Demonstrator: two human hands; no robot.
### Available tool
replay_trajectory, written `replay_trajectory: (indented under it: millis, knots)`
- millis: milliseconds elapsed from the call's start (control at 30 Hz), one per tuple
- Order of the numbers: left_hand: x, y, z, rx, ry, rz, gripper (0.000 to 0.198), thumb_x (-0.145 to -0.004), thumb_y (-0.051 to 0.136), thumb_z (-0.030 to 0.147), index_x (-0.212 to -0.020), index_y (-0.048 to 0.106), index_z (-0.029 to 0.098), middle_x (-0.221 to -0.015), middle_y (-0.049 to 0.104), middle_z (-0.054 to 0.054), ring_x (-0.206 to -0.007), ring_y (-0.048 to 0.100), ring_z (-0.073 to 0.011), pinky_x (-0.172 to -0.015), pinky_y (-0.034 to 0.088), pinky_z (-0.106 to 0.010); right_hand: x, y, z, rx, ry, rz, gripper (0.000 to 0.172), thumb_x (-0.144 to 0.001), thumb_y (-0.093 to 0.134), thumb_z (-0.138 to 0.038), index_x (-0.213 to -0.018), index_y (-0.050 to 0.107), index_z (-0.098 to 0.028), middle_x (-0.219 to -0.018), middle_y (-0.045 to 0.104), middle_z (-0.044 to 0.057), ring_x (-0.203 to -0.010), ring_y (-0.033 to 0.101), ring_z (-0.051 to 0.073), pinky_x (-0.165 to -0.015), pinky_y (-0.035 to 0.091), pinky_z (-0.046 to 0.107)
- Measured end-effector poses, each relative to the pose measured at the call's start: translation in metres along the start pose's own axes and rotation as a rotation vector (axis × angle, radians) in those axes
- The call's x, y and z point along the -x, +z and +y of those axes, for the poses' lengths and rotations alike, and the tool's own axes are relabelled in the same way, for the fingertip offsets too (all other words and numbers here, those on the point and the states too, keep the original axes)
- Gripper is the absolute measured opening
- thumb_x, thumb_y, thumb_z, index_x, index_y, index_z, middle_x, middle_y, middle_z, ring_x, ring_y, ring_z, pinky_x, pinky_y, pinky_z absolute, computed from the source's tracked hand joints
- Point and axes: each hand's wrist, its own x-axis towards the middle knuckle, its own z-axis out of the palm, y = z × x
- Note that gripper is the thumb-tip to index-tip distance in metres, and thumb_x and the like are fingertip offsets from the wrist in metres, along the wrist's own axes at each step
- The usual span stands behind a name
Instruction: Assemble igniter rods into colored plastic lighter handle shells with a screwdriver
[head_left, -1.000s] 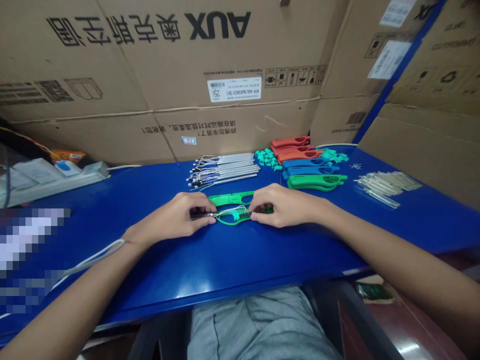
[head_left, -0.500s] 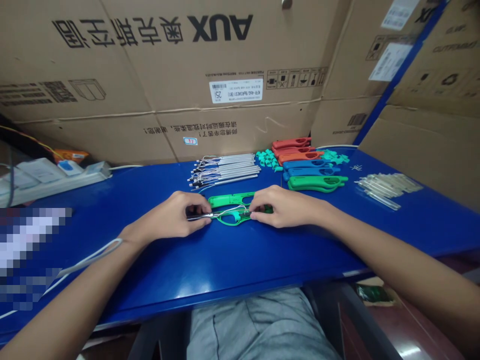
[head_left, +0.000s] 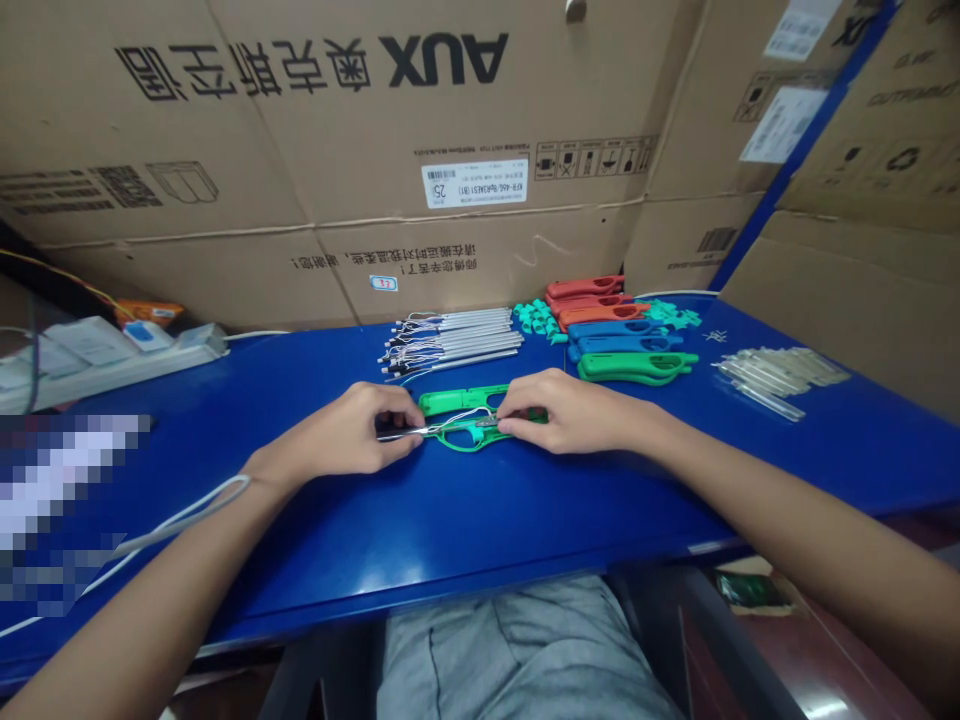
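Head camera view: two bare hands meet at mid-frame over a blue counter [head_left: 480,560], the left hand [head_left: 341,430] grasping a slim metal rod [head_left: 401,434] by its end, the right hand [head_left: 559,412] clasping the far end of a green plastic shell [head_left: 469,437]. The rod lies along the shell, with thin wires [head_left: 457,420] looping over its opening, and the paired grip appears to keep the two lined up; the fingers hide how far the rod is seated. A matching green shell half [head_left: 457,400] lies just above, beside the working piece. Close beyond, at upper centre, a neat bundle of wired metal rods [head_left: 450,340] sits parallel, next to small teal clips [head_left: 536,318]. Red shells [head_left: 585,288], orange shells [head_left: 600,315], blue shells [head_left: 622,335] and a green shell [head_left: 636,367] stand sorted by colour at centre right, apparently for easy reach, with clear tubes [head_left: 772,372] at far right. Cardboard cartons [head_left: 315,130] wall off the counter's back edge; a power strip [head_left: 127,360] sits at left, and a white cord [head_left: 180,520] runs under the left forearm.
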Motion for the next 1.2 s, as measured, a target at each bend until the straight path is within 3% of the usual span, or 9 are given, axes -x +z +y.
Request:
replay_trajectory:
  millis: [433, 1200]
  knots:
    - [-0.0013, 0.0017, 0.0023, 0.023, -0.020, 0.084, 0.015, -0.081, 0.062, 0.030, -0.081, 0.070, 0.017, -0.077, 0.070, -0.002, -0.066, 0.061, -0.0144, -0.063, 0.048, -0.026, -0.0010, 0.0016, -0.0004, -0.051, -0.042, 0.104, 0.019, -0.092, 0.056, -0.023, -0.093, 0.072, -0.013, -0.087, 0.070, 0.007, -0.078, 0.061, 0.015, -0.072, 0.043, 0.027]
    - [-0.0013, 0.0082, 0.0039, 0.027, 0.000, 0.150, 0.013, -0.080, 0.061, 0.026, -0.086, 0.069, 0.016, -0.077, 0.068, -0.002, -0.066, 0.060, -0.0140, -0.063, 0.047, -0.026, -0.0024, 0.0036, -0.0023, -0.084, -0.049, 0.075, 0.022, -0.094, 0.052, -0.024, -0.093, 0.071, -0.013, -0.088, 0.069, 0.007, -0.079, 0.061, 0.015, -0.073, 0.044, 0.027]
